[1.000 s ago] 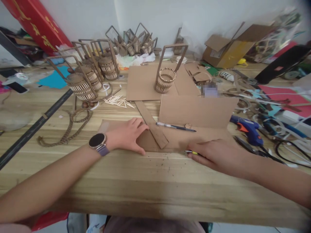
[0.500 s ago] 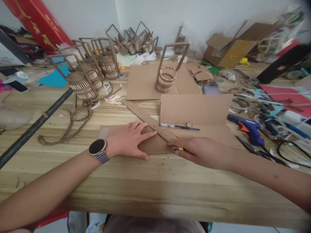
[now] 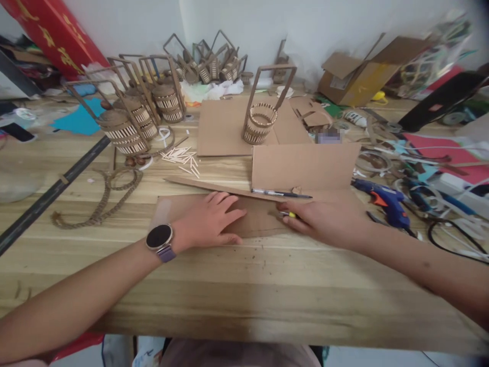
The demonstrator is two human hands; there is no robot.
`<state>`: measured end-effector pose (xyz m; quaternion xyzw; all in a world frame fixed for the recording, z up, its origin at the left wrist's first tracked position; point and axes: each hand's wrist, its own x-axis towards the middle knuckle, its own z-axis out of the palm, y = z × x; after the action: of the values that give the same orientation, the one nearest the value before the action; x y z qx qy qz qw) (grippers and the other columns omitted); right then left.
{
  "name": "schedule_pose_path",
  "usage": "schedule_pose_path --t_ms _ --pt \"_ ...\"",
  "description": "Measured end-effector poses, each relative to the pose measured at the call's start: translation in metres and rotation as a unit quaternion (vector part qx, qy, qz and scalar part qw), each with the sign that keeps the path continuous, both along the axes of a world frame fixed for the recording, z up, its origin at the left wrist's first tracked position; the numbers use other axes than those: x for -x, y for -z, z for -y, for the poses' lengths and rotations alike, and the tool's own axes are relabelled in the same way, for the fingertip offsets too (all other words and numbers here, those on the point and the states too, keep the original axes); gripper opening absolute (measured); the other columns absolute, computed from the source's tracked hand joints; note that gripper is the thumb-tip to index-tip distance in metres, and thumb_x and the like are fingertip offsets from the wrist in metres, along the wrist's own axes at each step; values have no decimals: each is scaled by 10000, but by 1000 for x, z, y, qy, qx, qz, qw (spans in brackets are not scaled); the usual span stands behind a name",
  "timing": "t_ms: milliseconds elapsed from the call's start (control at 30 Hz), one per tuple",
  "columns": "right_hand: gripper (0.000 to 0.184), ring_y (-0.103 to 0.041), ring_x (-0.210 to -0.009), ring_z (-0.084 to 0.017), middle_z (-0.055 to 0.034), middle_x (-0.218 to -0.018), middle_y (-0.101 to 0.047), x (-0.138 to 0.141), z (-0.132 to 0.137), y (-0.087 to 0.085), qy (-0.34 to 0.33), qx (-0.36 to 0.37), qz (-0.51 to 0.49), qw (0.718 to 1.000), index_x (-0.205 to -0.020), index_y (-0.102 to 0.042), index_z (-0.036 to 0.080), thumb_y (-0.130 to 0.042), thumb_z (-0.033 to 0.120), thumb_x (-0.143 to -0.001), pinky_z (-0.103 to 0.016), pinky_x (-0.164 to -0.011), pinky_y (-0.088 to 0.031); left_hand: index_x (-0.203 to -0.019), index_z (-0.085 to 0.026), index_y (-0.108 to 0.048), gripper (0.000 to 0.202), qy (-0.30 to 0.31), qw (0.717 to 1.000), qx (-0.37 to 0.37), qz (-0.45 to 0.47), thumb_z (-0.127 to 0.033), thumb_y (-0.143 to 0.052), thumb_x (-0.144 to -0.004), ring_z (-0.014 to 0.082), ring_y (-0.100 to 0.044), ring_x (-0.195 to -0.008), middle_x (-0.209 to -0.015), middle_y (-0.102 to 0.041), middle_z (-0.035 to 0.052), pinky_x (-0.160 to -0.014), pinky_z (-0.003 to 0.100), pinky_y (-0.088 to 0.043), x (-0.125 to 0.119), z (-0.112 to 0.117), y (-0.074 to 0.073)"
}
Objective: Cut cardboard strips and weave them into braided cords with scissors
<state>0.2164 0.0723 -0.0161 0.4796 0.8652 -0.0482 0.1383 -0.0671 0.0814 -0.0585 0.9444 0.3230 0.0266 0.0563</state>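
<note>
My left hand (image 3: pixel 214 219), with a watch on its wrist, presses down with fingers spread on a flat piece of cardboard (image 3: pixel 260 221). My right hand (image 3: pixel 321 219) is closed around a small yellow-and-silver craft knife (image 3: pixel 291 214), mostly hidden in the fingers, over the right part of that cardboard. A long thin brown strip (image 3: pixel 194 184) lies along the far edge of the cardboard, just beyond my left fingertips and running toward my right hand. Behind it a black pen (image 3: pixel 282 193) rests on a folded cardboard sheet (image 3: pixel 305 165).
A small striped basket (image 3: pixel 261 125) with a tall handle stands on another cardboard sheet (image 3: pixel 221 127). Several similar baskets (image 3: pixel 122 132) are at the left, near small sticks (image 3: pixel 183 157) and a braided rope (image 3: pixel 101 204). A blue glue gun (image 3: pixel 385 203) and cables lie at the right.
The brown strip has swung from a slant to nearly sideways along the cardboard's far edge. My right hand with the knife has shifted slightly away and right. My left hand stays on the cardboard.
</note>
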Motion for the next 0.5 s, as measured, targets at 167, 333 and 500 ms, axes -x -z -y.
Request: schedule_pose_path --t_ms 167,333,500 --pt "288 -685 -654 -200 -56 -860 -759 14 2 -6 -62 9 22 998 -1052 -655 237 -414 386 -1002 -269 -513 -330 -1321 -137 -606 580 5 999 3 54 -578 -403 -1004 339 -471 -1275 -1366 -556 195 -1086 509 -404 -21 -4 8" --pt "265 -651 -577 -189 -54 -745 -743 31 3 -10 -100 22 70 992 -1013 -678 226 -437 337 -1008 -268 -498 -254 -1455 -163 -497 714 -1 999 17 41 -663 -460 -947 367 -386 -1359 -1487 -455 194 -1130 543 -349 -24 -7 17" --pt "205 -693 -618 -222 -74 -764 -760 35 2 -11 -144 20 98 984 -1053 -679 212 -488 212 -980 -269 -492 -270 -1472 -184 -474 816 4 999 14 33 -739 -517 -874 371 -375 -1362 -1498 -450 183 -1136 545 -334 -23 -6 18"
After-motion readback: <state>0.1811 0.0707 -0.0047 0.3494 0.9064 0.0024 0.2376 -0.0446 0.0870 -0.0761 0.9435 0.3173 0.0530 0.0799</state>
